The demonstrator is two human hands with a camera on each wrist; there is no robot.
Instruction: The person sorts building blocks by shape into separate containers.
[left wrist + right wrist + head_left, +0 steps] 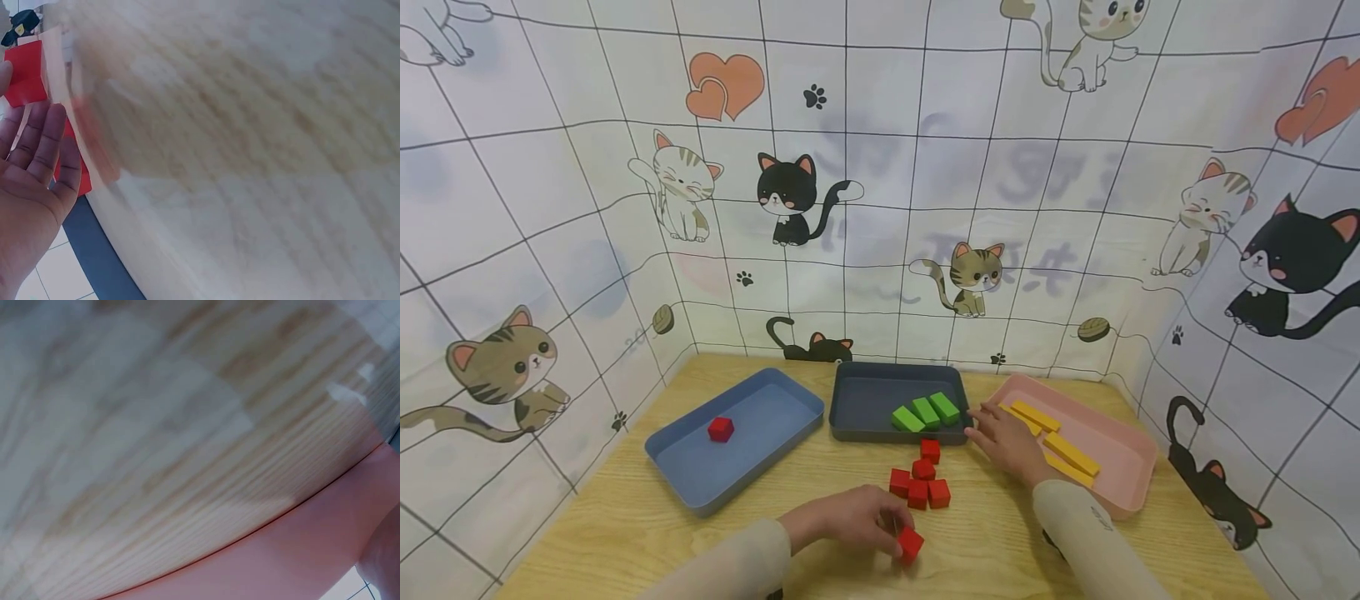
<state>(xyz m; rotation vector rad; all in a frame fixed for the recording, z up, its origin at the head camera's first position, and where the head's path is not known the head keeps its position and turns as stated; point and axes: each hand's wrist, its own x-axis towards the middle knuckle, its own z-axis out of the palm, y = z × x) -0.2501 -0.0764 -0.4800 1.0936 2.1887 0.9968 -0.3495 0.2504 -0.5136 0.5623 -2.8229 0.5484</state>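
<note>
The grip of the left hand (861, 518) is pinched on a red cube (911, 545), thumb against one face and fingers by another; whether the cube touches the surface (820, 467) I cannot tell. The cube sits at the near right end of that hand, turned askew, and has no long axis to speak of

Just beyond the hand, a little farther from the person, five loose red cubes (917, 493) lie bunched, the farthest one close by the front wall of the dark tray (861, 408)

The relation that counts here seems to be the one with the blue tray (760, 417): it lies to the left of the held cube and farther off, its long axis slanting from near left to far right, one single red cube (720, 429) inside. The left hand is the nearer one to it

The right hand (1006, 440) has its fingers loosely spread and appears to hold nothing; it is by the dark tray's right end, over the near corner of the gap to the pink tray (1127, 450). Three green blocks (924, 411) lie in the dark tray, several yellow blocks (1072, 454) in the pink one, partly behind the hand
</note>
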